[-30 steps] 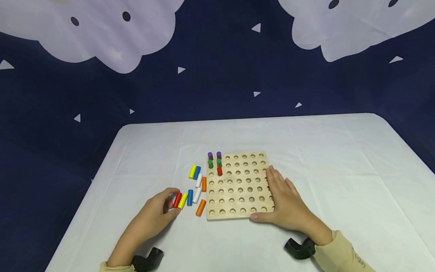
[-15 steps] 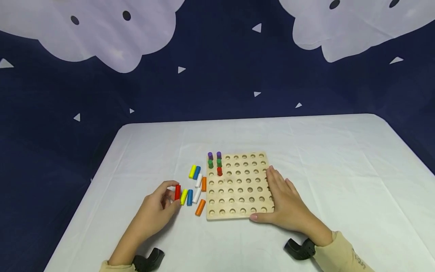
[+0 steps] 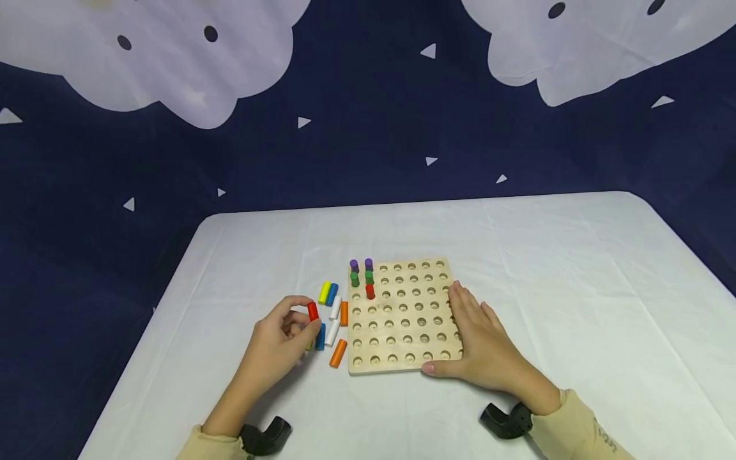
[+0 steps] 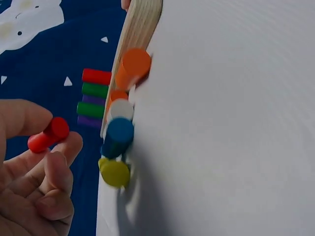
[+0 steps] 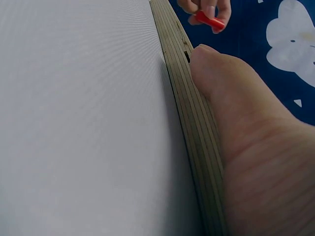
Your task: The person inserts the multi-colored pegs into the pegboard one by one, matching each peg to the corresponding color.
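Note:
My left hand [image 3: 280, 335] pinches a red peg [image 3: 313, 311] between thumb and fingers, raised above the table in the left wrist view. Just beyond and under it lie loose pegs: a blue peg [image 3: 321, 337], a white peg [image 3: 332, 333] and an orange peg [image 3: 338, 353]; a yellow one is mostly hidden by the hand. The wooden pegboard [image 3: 399, 326] lies flat, with two purple pegs, two green pegs and one red peg [image 3: 370, 292] upright in its far left holes. My right hand [image 3: 489, 345] rests along the board's right edge, fingers straight, thumb at the near edge.
Farther up beside the board's left edge lie another yellow peg [image 3: 324, 292], blue peg [image 3: 331, 294], white peg [image 3: 335, 308] and orange peg [image 3: 344, 314]. A white cloth covers the table [image 3: 552, 255]. Behind it hangs a dark blue curtain [image 3: 368, 147] with clouds.
My left hand has separated the red peg from the yellow one beside it, lifted it and carried it toward the board. The right hand stays on the board's edge.

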`<control>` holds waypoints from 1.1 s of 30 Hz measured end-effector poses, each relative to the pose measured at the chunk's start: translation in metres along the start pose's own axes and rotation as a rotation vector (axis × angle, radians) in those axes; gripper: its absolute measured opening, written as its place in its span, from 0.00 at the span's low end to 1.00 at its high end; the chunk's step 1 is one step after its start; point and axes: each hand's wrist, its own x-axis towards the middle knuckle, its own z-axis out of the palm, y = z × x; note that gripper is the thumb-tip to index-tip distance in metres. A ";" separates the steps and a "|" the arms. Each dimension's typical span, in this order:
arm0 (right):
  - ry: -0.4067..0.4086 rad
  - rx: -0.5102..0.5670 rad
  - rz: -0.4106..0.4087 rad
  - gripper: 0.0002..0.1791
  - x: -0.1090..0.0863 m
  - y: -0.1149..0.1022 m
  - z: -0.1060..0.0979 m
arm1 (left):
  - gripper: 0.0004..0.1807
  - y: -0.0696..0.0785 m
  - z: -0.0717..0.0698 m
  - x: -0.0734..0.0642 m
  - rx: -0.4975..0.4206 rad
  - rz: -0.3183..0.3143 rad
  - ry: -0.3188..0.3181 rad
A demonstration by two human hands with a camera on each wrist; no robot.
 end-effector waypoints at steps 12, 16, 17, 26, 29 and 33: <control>0.002 -0.003 0.000 0.79 0.001 0.001 0.001 | 0.18 0.009 0.017 0.029 -0.012 0.060 0.025; 0.002 -0.005 -0.001 0.79 0.001 0.001 0.001 | 0.17 0.012 0.024 0.040 0.015 0.083 0.045; 0.003 -0.005 0.000 0.79 0.001 0.000 0.001 | 0.17 0.013 0.026 0.043 0.021 0.084 0.049; -0.003 -0.008 0.002 0.79 0.002 -0.001 0.001 | 0.16 0.015 0.034 0.056 0.023 0.050 0.051; -0.001 -0.010 0.005 0.79 0.002 -0.001 0.000 | 0.15 0.017 0.036 0.059 0.022 0.073 0.049; -0.002 -0.009 0.008 0.79 0.002 0.000 0.000 | 0.14 0.019 0.040 0.061 0.023 0.100 0.038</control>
